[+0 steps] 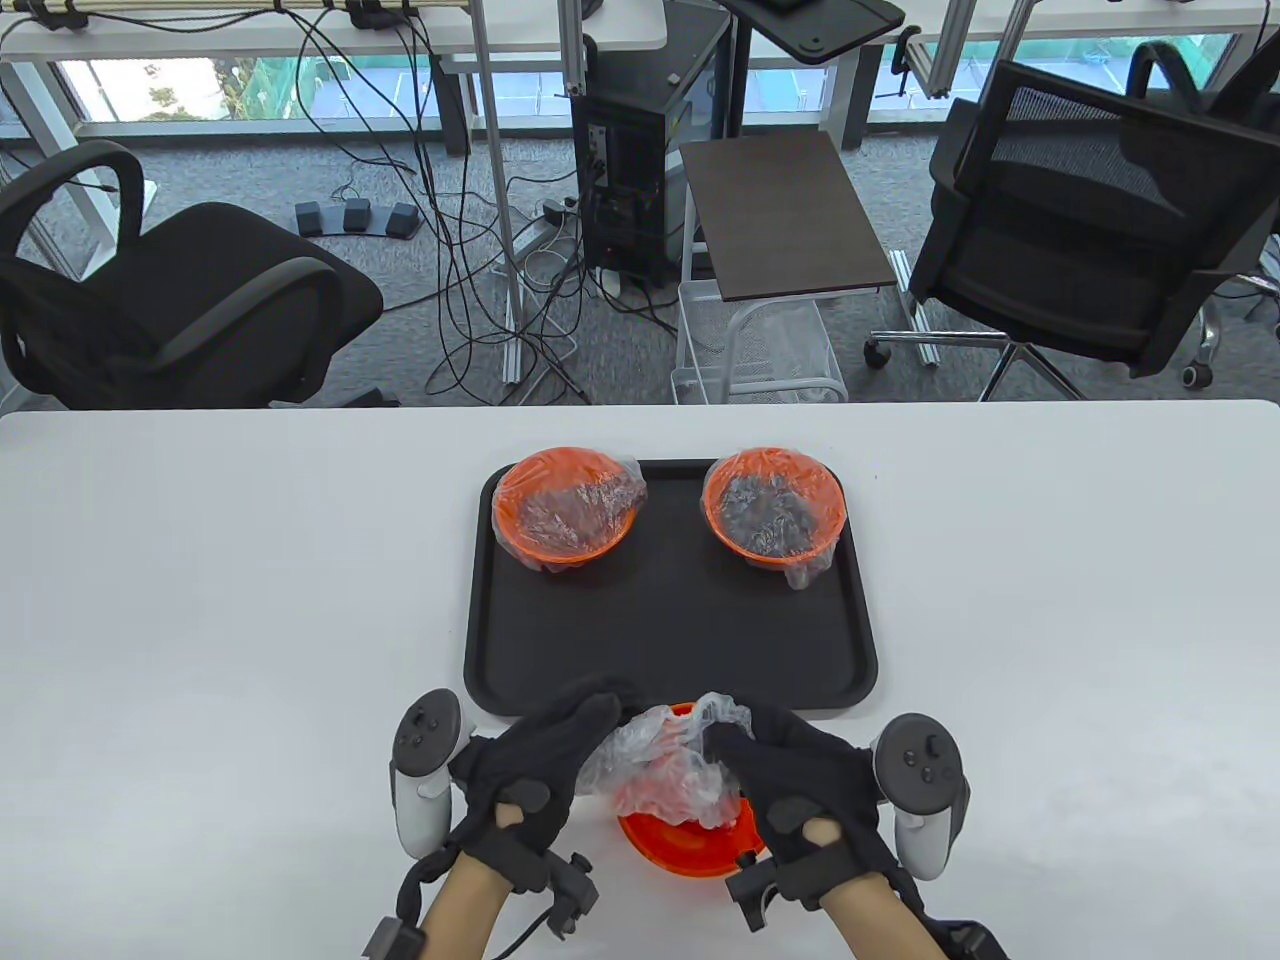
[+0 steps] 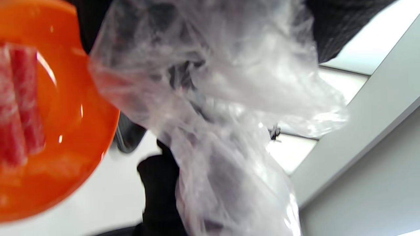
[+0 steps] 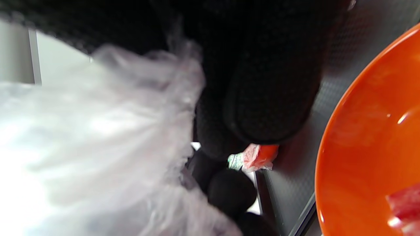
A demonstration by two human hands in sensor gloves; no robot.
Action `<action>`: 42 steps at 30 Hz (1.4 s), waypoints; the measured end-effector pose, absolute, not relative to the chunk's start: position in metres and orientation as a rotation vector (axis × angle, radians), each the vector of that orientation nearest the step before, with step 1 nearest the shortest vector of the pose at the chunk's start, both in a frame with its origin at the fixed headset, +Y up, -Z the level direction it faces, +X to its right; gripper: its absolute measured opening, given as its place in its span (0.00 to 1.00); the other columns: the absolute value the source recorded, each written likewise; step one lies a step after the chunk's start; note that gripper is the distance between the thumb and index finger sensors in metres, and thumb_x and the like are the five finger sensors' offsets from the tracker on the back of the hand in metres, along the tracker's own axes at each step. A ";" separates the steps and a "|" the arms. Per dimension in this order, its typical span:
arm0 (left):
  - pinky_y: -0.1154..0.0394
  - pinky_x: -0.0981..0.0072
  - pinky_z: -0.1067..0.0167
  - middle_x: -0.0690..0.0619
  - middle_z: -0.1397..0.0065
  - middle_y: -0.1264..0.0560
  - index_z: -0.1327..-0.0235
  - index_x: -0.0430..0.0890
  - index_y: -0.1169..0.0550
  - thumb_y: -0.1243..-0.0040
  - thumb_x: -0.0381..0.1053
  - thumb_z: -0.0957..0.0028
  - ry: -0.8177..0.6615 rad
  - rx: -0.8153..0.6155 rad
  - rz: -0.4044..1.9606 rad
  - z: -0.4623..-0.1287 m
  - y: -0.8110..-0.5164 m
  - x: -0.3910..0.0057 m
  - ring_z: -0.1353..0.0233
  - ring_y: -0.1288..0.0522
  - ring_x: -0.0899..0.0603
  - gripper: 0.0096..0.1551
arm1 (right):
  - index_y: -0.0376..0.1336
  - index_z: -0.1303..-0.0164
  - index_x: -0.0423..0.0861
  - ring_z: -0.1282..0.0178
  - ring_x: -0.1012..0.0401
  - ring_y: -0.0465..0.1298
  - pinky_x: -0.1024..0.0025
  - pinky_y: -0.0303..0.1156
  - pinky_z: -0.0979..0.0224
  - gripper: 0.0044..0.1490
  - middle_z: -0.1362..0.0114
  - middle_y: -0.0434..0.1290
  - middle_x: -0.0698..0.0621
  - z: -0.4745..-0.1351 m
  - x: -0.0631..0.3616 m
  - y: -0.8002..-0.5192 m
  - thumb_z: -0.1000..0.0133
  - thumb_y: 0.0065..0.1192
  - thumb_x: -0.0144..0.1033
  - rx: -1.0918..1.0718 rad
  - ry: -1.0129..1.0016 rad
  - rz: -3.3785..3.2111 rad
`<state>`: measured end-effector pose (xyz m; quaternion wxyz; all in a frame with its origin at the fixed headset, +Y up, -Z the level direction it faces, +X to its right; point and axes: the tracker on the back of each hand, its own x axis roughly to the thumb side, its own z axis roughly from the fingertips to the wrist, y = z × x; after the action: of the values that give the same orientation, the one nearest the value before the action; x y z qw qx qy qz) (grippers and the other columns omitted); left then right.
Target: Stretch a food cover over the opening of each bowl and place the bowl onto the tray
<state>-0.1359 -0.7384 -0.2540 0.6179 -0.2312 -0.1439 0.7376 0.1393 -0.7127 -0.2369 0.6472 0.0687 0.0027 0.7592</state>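
An orange bowl (image 1: 690, 850) with red food in it sits on the white table just in front of the black tray (image 1: 670, 640). A crumpled clear plastic food cover (image 1: 668, 765) is bunched over the bowl's far side. My left hand (image 1: 545, 765) grips the cover's left part and my right hand (image 1: 790, 770) grips its right part. In the left wrist view the cover (image 2: 213, 108) hangs beside the bowl (image 2: 49, 141). The right wrist view shows the cover (image 3: 98, 147), my fingers (image 3: 262, 98) and the bowl's rim (image 3: 361, 147). Two covered orange bowls (image 1: 567, 508) (image 1: 775, 505) stand at the tray's back.
The white table (image 1: 200, 600) stretches to both sides of the tray. Beyond its far edge are office chairs (image 1: 170, 290), cables, a computer tower and a small side table (image 1: 780, 215).
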 end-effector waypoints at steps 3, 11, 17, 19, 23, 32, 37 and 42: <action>0.31 0.36 0.25 0.44 0.10 0.37 0.14 0.50 0.41 0.38 0.78 0.47 -0.454 -0.687 1.658 -0.251 -0.740 -0.119 0.14 0.33 0.33 0.56 | 0.77 0.40 0.44 0.53 0.52 0.92 0.66 0.90 0.58 0.28 0.43 0.88 0.45 -0.237 0.132 -0.713 0.49 0.77 0.38 0.195 0.034 1.690; 0.19 0.45 0.35 0.49 0.25 0.18 0.25 0.51 0.24 0.33 0.65 0.44 -0.373 -0.582 1.548 -0.252 -0.737 -0.121 0.29 0.14 0.40 0.36 | 0.77 0.40 0.45 0.53 0.53 0.92 0.65 0.90 0.58 0.27 0.44 0.88 0.45 -0.236 0.128 -0.713 0.49 0.77 0.38 0.263 0.056 1.634; 0.15 0.51 0.42 0.53 0.40 0.09 0.39 0.53 0.15 0.33 0.61 0.45 -0.231 -0.478 1.694 -0.254 -0.740 -0.147 0.41 0.08 0.44 0.24 | 0.77 0.40 0.43 0.58 0.54 0.92 0.65 0.89 0.61 0.27 0.47 0.88 0.45 -0.236 0.142 -0.714 0.49 0.76 0.37 0.206 0.026 1.647; 0.15 0.52 0.42 0.53 0.42 0.09 0.40 0.52 0.16 0.35 0.61 0.44 -0.224 -0.479 1.743 -0.255 -0.740 -0.152 0.44 0.08 0.44 0.24 | 0.76 0.40 0.43 0.59 0.54 0.92 0.65 0.88 0.61 0.28 0.48 0.88 0.45 -0.236 0.146 -0.715 0.49 0.76 0.37 0.197 0.021 1.641; 0.16 0.53 0.42 0.55 0.45 0.11 0.39 0.52 0.18 0.38 0.61 0.44 -0.205 -0.417 1.755 -0.254 -0.735 -0.159 0.46 0.10 0.46 0.24 | 0.76 0.39 0.43 0.61 0.54 0.90 0.64 0.87 0.62 0.28 0.49 0.87 0.45 -0.237 0.150 -0.716 0.49 0.74 0.37 0.200 0.059 1.663; 0.16 0.54 0.50 0.57 0.57 0.13 0.39 0.52 0.19 0.40 0.61 0.45 -0.058 -0.111 1.499 -0.247 -0.723 -0.169 0.57 0.13 0.48 0.25 | 0.72 0.37 0.42 0.65 0.58 0.87 0.65 0.84 0.64 0.29 0.53 0.85 0.47 -0.230 0.161 -0.710 0.47 0.68 0.38 0.229 0.029 1.846; 0.15 0.55 0.57 0.59 0.66 0.14 0.39 0.53 0.19 0.39 0.61 0.46 -0.019 -0.064 1.329 -0.242 -0.723 -0.163 0.66 0.14 0.50 0.25 | 0.70 0.36 0.43 0.70 0.60 0.86 0.65 0.83 0.68 0.29 0.58 0.85 0.49 -0.224 0.167 -0.710 0.46 0.65 0.40 0.216 -0.019 1.955; 0.14 0.57 0.65 0.61 0.75 0.14 0.38 0.54 0.20 0.40 0.61 0.46 0.026 -0.050 1.138 -0.235 -0.724 -0.160 0.75 0.15 0.52 0.25 | 0.69 0.36 0.43 0.76 0.63 0.84 0.68 0.82 0.74 0.29 0.65 0.84 0.53 -0.218 0.170 -0.705 0.45 0.63 0.42 0.248 -0.134 2.141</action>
<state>-0.1595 -0.7241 -0.2350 0.8422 -0.0236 0.0121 0.5386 0.1699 -0.7049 -0.2175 0.4716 0.1012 -0.0548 0.8743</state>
